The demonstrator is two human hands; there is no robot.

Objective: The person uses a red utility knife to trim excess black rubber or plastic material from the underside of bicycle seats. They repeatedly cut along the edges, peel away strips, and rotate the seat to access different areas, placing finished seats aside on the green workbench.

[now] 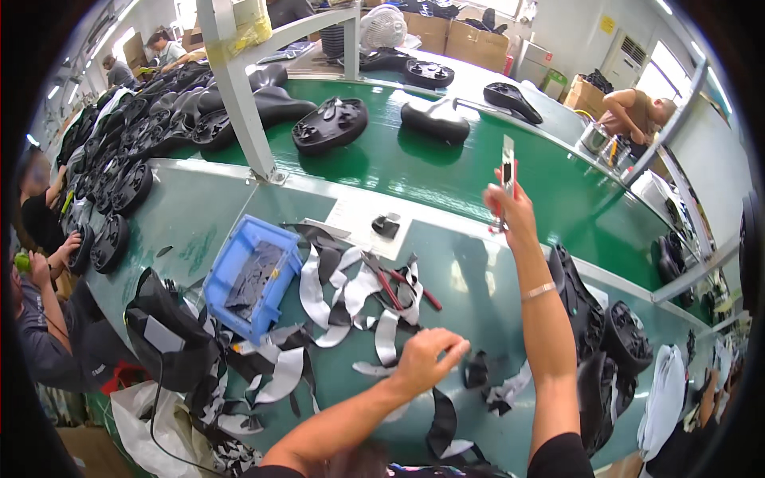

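Note:
My right hand (511, 209) is raised over the front edge of the green conveyor, closed round a utility knife (508, 163) with red sides and its blade pointing up. Lower down, my left hand (430, 358) hovers over the bench with its fingers curled in and nothing showing in them. A small black piece (476, 370) lies just right of it. Grey and black curved fabric strips (315, 288) are strewn to its left. Among them rest red-handled pliers (382, 280). A blue bin (253, 279) holding flat dark scraps stands further left.
Black moulded saddle-shaped parts lie on the green conveyor (374, 183), including an upturned part (330, 125). More are heaped at left and beside my right forearm. A white metal post (243, 95) rises at the bench's far edge. Other people work at left and far right.

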